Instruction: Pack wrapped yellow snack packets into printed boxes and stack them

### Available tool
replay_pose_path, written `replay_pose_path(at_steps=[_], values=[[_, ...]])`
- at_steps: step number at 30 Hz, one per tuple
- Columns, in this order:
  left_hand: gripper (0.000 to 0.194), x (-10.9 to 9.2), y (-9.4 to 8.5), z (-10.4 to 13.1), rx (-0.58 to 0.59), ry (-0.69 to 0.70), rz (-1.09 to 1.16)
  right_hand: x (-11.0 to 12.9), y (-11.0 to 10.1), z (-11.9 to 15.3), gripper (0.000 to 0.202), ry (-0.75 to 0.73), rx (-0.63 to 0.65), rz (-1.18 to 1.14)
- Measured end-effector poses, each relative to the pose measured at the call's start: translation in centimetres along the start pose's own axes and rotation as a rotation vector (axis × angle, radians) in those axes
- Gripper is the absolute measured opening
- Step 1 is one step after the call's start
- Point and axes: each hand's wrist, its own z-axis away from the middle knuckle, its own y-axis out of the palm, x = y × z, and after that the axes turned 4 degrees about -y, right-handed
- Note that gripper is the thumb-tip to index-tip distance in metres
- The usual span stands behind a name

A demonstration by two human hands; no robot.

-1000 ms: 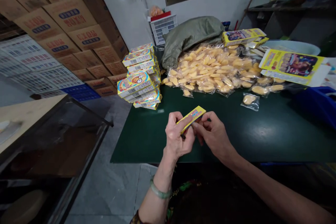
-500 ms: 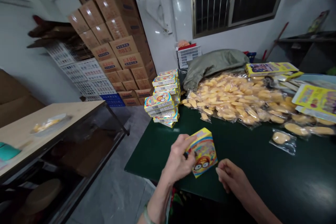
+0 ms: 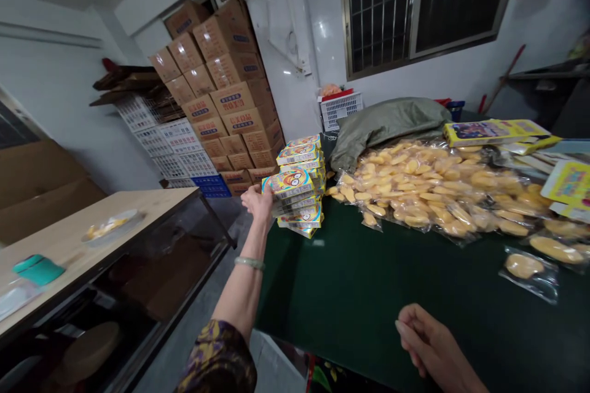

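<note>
Yellow, cartoon-printed cartons stood stacked at the green table's left end, perhaps to keep them apart from the bagged pale-yellow pieces heaped by the olive sack. Your left hand met the stack's near-left side, fingers partly bent; its grip I couldn't tell. Your right hand hung loosely half-open, visibly holding nothing.

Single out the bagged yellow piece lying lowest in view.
It is the bagged piece ahead and to the right of the right hand, before the heap; the others all lie farther up the picture.
</note>
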Motion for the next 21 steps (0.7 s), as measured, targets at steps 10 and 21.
replay_pose_path(at_steps=[10, 21], values=[[0.038, -1.1, 5.2, -0.5, 0.027, -0.076, -0.251, 0.8, -0.3, -0.3, 0.025, -0.007, 0.024, -0.017], [0.047, -2.0, 7.0, -2.6, -0.061, -0.095, -0.265, 1.0, -1.3, -0.5, 0.020, 0.033, 0.059, -0.066]])
